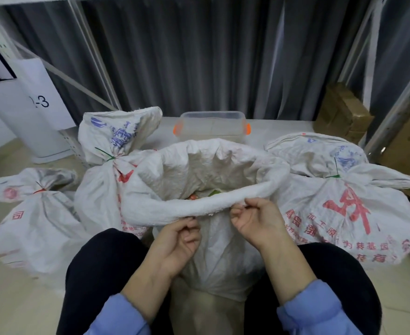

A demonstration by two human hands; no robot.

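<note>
An open white woven sack [199, 170] stands on the floor between my knees, its mouth rolled down into a thick cuff. Small coloured bits, orange and green, show inside just behind the near rim. My left hand [177, 240] pinches the underside of the rolled near rim with curled fingers. My right hand [252, 221] grips the same rim a little to the right. Both hands are close together at the sack's front edge.
Three tied white sacks with red and blue print surround the open one: one at far left [30, 221], one behind left [109, 151], one at right [339, 201]. A clear plastic box with orange clips [211, 124] stands behind. Cardboard boxes [341, 112] sit at back right; grey curtains hang behind.
</note>
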